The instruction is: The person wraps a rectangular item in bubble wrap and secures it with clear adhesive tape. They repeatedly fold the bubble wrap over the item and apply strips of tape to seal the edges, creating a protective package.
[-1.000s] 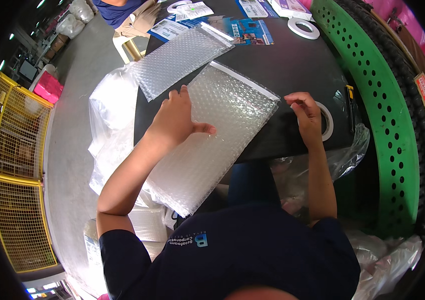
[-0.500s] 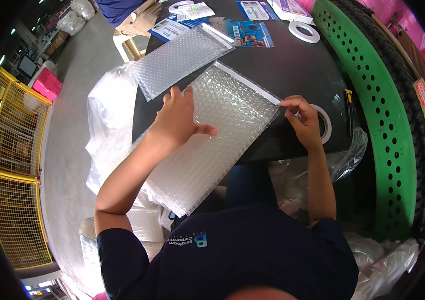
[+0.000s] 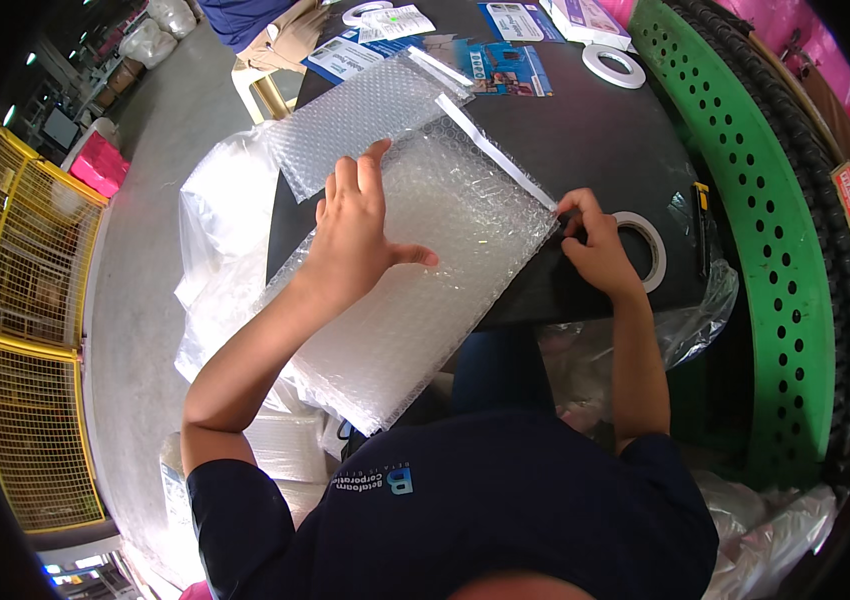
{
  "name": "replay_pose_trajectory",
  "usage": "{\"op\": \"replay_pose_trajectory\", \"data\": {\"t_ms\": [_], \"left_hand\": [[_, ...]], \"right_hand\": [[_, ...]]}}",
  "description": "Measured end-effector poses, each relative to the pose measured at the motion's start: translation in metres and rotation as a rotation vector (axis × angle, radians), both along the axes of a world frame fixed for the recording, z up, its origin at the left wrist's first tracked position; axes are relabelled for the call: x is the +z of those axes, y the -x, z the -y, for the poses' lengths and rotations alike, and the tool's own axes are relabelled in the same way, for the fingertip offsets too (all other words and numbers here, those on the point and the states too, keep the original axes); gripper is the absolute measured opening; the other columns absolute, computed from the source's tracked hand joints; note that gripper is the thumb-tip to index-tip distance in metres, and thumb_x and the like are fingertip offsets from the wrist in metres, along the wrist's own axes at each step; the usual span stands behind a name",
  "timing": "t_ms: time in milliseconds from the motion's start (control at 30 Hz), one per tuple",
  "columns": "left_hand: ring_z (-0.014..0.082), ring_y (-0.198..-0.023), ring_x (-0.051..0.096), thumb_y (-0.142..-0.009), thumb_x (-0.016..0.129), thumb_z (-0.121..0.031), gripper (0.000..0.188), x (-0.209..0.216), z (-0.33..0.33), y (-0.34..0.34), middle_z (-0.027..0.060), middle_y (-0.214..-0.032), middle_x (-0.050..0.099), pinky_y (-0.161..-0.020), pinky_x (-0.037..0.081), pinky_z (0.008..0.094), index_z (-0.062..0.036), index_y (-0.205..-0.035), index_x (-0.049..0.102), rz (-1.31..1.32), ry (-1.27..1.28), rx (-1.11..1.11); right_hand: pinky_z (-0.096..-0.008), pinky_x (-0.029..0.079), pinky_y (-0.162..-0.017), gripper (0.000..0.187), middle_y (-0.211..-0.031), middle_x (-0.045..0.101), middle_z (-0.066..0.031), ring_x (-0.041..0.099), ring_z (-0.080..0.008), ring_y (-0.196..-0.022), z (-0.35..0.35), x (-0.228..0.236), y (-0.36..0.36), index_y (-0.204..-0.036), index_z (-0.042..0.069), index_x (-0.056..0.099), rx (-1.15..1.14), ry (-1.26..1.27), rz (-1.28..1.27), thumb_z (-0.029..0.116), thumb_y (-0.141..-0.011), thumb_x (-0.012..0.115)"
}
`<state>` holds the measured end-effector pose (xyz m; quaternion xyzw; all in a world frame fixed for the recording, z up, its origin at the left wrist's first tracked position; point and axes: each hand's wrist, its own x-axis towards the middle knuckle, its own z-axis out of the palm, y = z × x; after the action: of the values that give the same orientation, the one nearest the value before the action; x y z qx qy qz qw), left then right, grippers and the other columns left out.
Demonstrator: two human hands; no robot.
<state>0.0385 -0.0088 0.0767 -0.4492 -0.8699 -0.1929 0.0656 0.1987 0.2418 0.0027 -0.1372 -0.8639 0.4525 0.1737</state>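
Pinching the pouch (image 3: 435,245) at its right corner, looks like, your right hand (image 3: 600,248) is nearer the strip (image 3: 493,152); left hand (image 3: 347,235) spread over it. Pouch slants lengthwise off the table (image 3: 635,140) toward you.

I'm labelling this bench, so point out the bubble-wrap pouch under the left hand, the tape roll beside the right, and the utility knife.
Bubble-wrap pouch (image 3: 427,300), head view: its bubbled face.
Tape roll (image 3: 658,257), head view: right side of its ring.
Utility knife (image 3: 702,228), head view: middle of its handle.
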Motion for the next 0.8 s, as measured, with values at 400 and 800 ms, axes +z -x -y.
{"op": "replay_pose_trajectory", "data": {"t_ms": [400,800], "left_hand": [[0.0376,-0.130,0.039,-0.054,0.082,-0.056,0.115,0.115,-0.024,0.181,0.0259,-0.136,0.042,-0.107,0.033,0.0492,-0.0049,-0.141,0.027,-0.459,-0.164,-0.103],[0.0253,-0.085,0.066,-0.078,0.073,-0.017,0.039,-0.020,-0.143,0.089,0.0156,-0.100,0.066,-0.076,0.052,0.0349,-0.0016,-0.111,0.060,0.037,-0.234,-0.448]], "right_hand": [[-0.0259,0.043,-0.079,0.043,-0.106,0.051,-0.0100,0.054,-0.0161,-0.085,-0.015,-0.009,-0.012,-0.111,0.004,0.043,-0.009,0.851,-0.491,-0.014,-0.072,0.044],[-0.0267,0.043,-0.082,0.038,-0.104,0.052,-0.0079,0.055,-0.0141,-0.087,-0.014,-0.014,-0.011,-0.113,0.004,0.045,-0.065,0.754,-0.493,-0.007,-0.077,0.052]]}}
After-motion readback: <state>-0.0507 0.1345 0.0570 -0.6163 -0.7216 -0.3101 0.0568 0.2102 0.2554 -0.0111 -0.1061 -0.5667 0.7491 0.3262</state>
